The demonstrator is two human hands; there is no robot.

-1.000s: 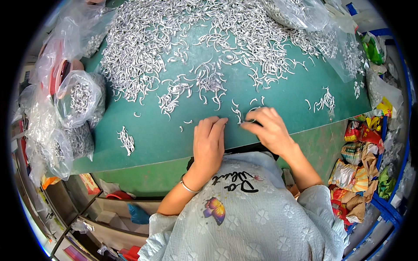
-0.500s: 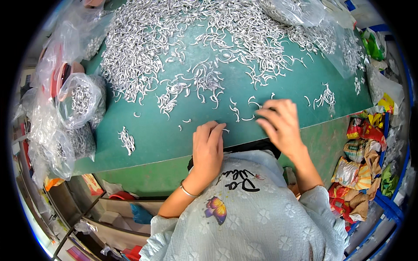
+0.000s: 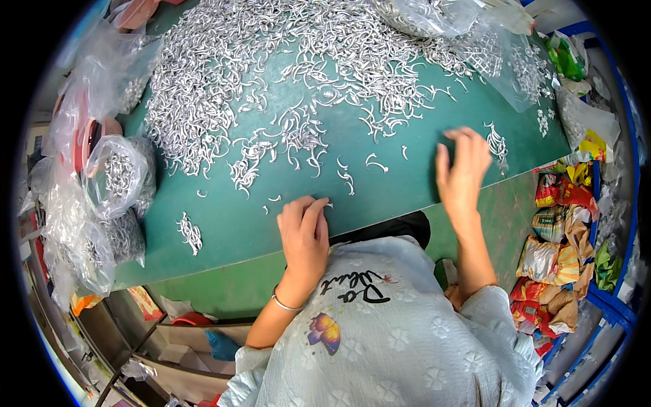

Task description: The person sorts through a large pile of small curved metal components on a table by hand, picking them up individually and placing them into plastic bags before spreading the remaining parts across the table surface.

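Many small curved silver metal pieces point(image 3: 196, 102) are heaped on the green table point(image 3: 380, 193). My left hand point(image 3: 303, 234) rests near the table's front edge, fingers bent and close together. One small silver piece point(image 3: 329, 205) shows at its fingertips, seemingly pinched there. Farther right, my right hand point(image 3: 464, 169) is over the table with thumb and fingers apart, slightly blurred; I make out nothing in it. Just beyond it lies a small pile of curved pieces point(image 3: 497, 142). Between the hands, a few loose pieces point(image 3: 375, 163) are scattered.
Another small pile point(image 3: 189, 234) sits at the front left. Clear plastic bags of pieces point(image 3: 119, 173) stand along the left edge, and a large clear bag point(image 3: 434, 17) lies at the back right. Colourful packets point(image 3: 549, 261) fill a blue rack to the right.
My right hand has moved right, away from the loose pieces and toward the small pile. My left hand keeps its place on the table; the view has shifted slightly.
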